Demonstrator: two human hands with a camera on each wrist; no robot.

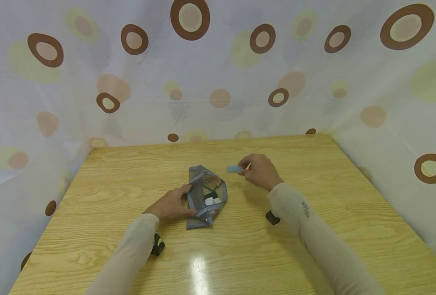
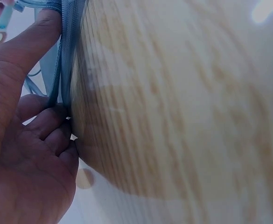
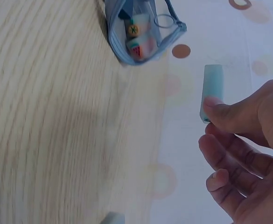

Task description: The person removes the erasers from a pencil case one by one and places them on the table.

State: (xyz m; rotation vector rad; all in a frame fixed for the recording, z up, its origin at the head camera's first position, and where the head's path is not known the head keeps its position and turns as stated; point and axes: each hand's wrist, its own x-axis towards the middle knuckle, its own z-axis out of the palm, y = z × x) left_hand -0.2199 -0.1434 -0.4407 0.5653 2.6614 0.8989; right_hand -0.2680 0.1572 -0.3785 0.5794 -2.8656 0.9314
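A grey-blue zip pouch (image 1: 196,200) with see-through panels lies unzipped at mid-table, its mouth spread toward the right. My left hand (image 1: 171,203) grips its left side, thumb at the near end and fingers at the far side; the left wrist view shows the zip edge (image 2: 66,51) between them. White pieces (image 1: 212,200) and dark and red items show inside, some with fruit pictures (image 3: 135,50). Right of the pouch, my right hand (image 1: 260,170) pinches one end of a small light-blue oblong block (image 3: 213,88) between thumb and fingers, raised above the table.
The wood-grain table (image 1: 114,176) is bounded at the back and sides by a white curtain (image 1: 218,73) with brown, yellow and peach circles. Black wrist devices (image 1: 158,245) show beside both sleeves. A glare spot lies near the front of the table.
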